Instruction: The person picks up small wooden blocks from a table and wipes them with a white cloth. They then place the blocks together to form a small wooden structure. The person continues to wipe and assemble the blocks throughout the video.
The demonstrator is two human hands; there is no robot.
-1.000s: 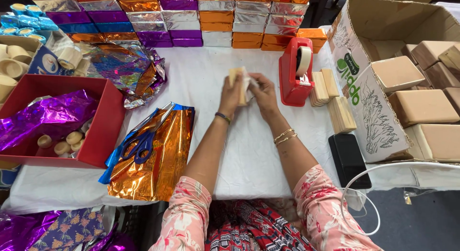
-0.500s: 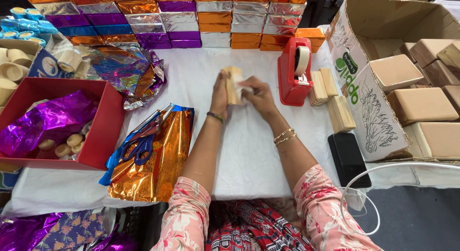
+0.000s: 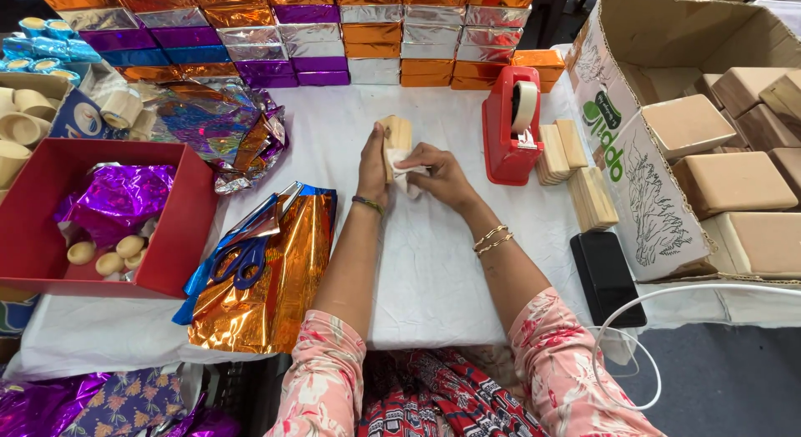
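Note:
A small pale wooden block [image 3: 398, 135] stands on edge on the white tablecloth [image 3: 434, 262] at the middle of the table. My left hand [image 3: 373, 161] grips its left side. My right hand [image 3: 440, 175] presses a crumpled white cloth [image 3: 400, 168] against the lower right of the block. Bangles sit on my right wrist and a dark band on my left.
A red tape dispenser [image 3: 511, 128] and several wooden blocks [image 3: 576, 166] lie to the right, with a black phone [image 3: 607, 278] and an open cardboard box [image 3: 709, 136] of brown blocks. Foil sheets with blue scissors [image 3: 242, 257] and a red tray [image 3: 92, 220] sit left. Foil-wrapped boxes [image 3: 334, 36] stack behind.
The block has been turned from lying between both hands to standing on edge. My right hand has shifted to its lower right with the cloth.

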